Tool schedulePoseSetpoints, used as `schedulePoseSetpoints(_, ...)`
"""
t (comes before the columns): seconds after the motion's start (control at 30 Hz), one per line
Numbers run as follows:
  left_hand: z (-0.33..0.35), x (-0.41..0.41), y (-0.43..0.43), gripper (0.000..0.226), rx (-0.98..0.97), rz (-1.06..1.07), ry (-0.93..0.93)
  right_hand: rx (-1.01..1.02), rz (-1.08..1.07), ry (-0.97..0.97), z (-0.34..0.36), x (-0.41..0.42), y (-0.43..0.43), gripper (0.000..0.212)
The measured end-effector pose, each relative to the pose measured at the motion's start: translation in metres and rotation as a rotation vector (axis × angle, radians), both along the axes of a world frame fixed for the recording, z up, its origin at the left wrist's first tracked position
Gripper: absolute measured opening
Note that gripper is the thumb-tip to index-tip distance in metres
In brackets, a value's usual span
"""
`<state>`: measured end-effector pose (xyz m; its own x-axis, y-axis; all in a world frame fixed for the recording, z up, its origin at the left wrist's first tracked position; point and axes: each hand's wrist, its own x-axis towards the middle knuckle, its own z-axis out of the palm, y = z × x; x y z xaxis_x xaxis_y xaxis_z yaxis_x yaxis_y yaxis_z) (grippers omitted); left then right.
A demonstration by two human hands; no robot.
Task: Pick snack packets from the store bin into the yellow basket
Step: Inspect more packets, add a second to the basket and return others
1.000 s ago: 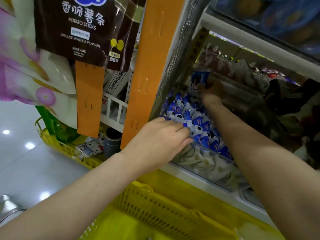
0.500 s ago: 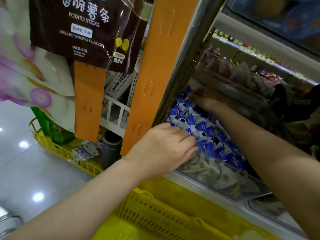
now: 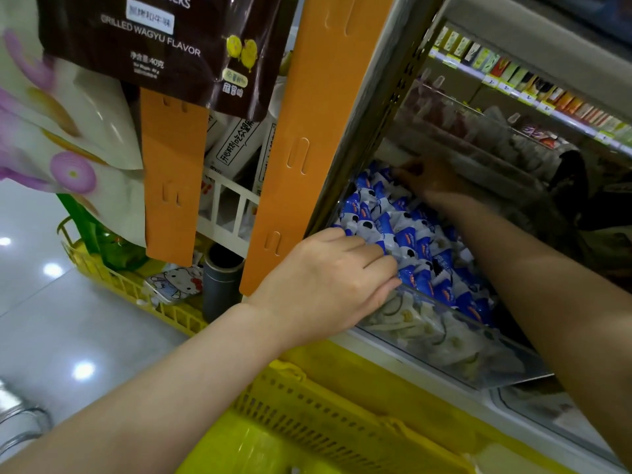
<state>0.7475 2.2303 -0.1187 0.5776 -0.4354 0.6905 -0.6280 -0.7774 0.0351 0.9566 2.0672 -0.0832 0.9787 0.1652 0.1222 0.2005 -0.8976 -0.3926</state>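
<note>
Blue-and-white snack packets (image 3: 413, 241) fill a clear store bin (image 3: 455, 340) on a shelf. My left hand (image 3: 328, 282) is draped over the bin's near left corner, palm outside the clear front wall and bent fingers on the nearest packets. In the dim light at the back of the pile lies my right hand (image 3: 429, 181), fingers down among the packets; whether it holds one is hidden. The yellow basket (image 3: 325, 415) sits directly below the bin, under my forearms.
An orange hanging strip (image 3: 307, 142) runs along the shelf post left of the bin. A brown potato-stick bag (image 3: 154, 46) hangs at upper left. A second yellow basket (image 3: 113, 278) with goods stands on the floor. Further stocked shelves (image 3: 519, 80) show at upper right.
A second ago my right hand held a blue packet up at the back; it has since come down onto the pile. My left hand has stayed on the bin's front corner.
</note>
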Motion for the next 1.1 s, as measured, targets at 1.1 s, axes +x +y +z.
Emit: schedulePoseSetpoints(1.1, 0.014, -0.092, -0.013, 0.031, -1.054, -0.066, 0.712, 0.618, 0.203, -0.237, 0.019, -0.263, -0.003, 0.011)
